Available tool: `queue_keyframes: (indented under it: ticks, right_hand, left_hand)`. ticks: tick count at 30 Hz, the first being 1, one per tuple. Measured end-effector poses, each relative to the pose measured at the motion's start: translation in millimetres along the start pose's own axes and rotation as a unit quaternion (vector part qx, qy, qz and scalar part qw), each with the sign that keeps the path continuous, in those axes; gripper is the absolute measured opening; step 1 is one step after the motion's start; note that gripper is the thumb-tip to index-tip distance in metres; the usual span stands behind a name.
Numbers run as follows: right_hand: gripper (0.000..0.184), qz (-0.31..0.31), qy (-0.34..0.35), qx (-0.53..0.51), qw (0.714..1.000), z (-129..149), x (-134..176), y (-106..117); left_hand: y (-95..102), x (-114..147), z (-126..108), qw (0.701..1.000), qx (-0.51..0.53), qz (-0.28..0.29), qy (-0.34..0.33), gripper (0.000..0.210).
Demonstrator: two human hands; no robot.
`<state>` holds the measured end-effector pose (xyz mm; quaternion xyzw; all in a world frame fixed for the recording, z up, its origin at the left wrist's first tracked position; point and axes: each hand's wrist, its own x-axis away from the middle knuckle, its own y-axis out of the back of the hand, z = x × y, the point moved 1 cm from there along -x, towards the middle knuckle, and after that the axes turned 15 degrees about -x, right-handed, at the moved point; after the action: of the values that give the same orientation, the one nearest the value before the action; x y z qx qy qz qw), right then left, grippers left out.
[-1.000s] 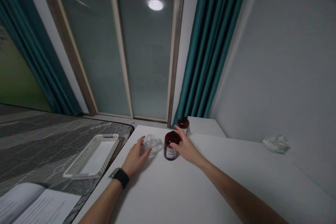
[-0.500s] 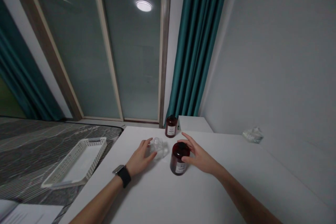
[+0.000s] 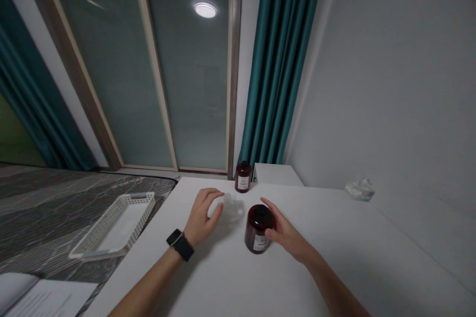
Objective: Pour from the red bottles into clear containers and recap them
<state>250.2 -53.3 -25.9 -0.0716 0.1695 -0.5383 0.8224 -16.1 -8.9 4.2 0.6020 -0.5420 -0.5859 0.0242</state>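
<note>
A dark brown bottle [image 3: 256,228] with a white label stands upright on the white table [image 3: 230,282]. My right hand [image 3: 284,235] curves around its right side, with the thumb on the front and the fingers partly hidden behind. To the left, my left hand [image 3: 203,215] is open, thumb and fingers apart, wearing a black watch on the wrist. Right at its fingertips lies a clear plastic object [image 3: 234,209], too blurred to name; whether they touch it I cannot tell. A second brown bottle [image 3: 243,177] stands at the table's far edge.
A white perforated basket [image 3: 118,225] sits on a dark patterned surface to the left. An open book [image 3: 52,297] lies at the lower left. Crumpled clear plastic [image 3: 360,189] rests by the right wall. Behind the table are a white cabinet [image 3: 277,173] and a teal curtain [image 3: 280,69].
My right hand has closed in on the near bottle, which has come slightly toward me and right. The clear object has shifted right, and my left hand has turned a little beside it.
</note>
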Motion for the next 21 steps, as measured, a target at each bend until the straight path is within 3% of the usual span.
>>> queue_keyframes:
  ticks: [3, 7, 10, 14, 21]
  right_hand:
    - [0.081, -0.015, 0.001, -0.002, 1.000, -0.4, 1.6, -0.9]
    - [0.087, -0.033, 0.022, 0.009, 0.999, -10.6, 4.8, -2.9]
    - [0.091, -0.028, 0.024, 0.009, 0.999, -18.3, 7.6, -8.0]
    - [0.081, -0.009, 0.031, 0.025, 0.999, -19.8, 7.8, -21.1]
    - [0.073, -0.005, 0.032, 0.054, 0.998, -19.5, 9.0, -33.2]
  left_hand:
    - [4.4, -8.9, -23.2, 0.999, 0.016, -0.013, -0.025, 0.020]
    - [0.9, -12.8, -51.3, 0.993, 0.112, -0.036, -0.004, 0.021]
    - [-4.6, -6.3, -64.2, 0.984, 0.174, -0.006, -0.026, 0.021]
    - [-8.5, 7.3, -69.6, 0.978, 0.199, 0.048, -0.049, 0.027]
    - [-11.0, 14.5, -66.2, 0.975, 0.196, 0.106, 0.001, 0.026]
